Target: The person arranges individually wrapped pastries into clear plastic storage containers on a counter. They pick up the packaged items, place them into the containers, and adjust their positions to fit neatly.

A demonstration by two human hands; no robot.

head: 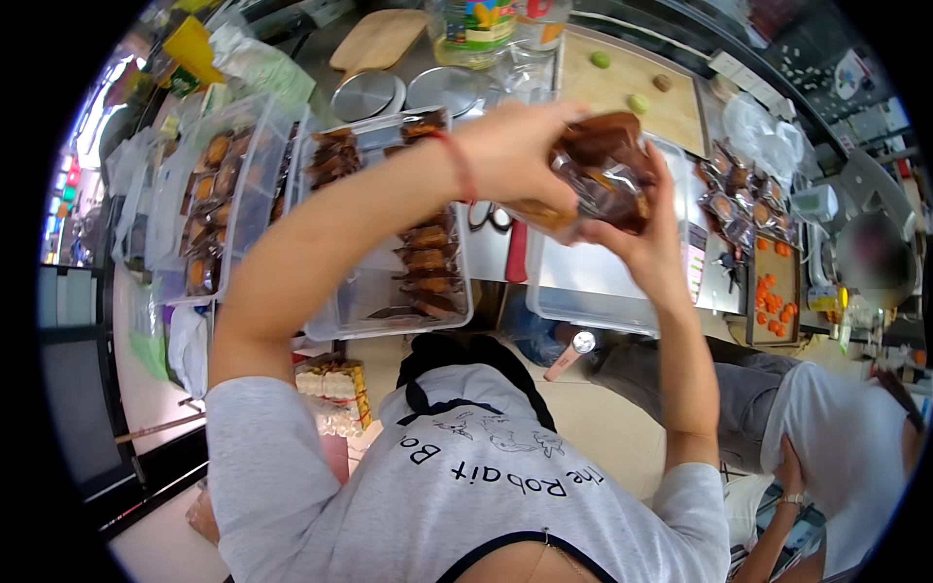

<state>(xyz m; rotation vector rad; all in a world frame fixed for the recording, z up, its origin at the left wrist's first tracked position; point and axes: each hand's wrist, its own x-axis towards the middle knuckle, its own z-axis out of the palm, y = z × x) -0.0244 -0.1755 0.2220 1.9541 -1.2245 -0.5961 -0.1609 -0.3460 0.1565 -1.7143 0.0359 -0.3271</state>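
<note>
Between my two hands is a bunch of pastries in brown-and-clear plastic wrappers [609, 171], slightly blurred. My left hand [528, 157], with a red cord on its wrist, grips the bunch from the left. My right hand [641, 251] clasps it from the lower right. Beneath them stands a clear plastic box [594, 321] whose visible floor is bare; my hands hide its far part. Left of it, partly behind my left forearm, a second clear box [364, 306] contains rows of wrapped pastries [430, 259].
Scissors [490, 216] and a red-handled tool [517, 251] lie between the boxes. Another filled box [208, 211] stands left. Behind are a baking tray [605, 80], oil bottle [474, 33] and cutting board [379, 40]. Wrapped pastries [747, 193] lie right, near a person [838, 437].
</note>
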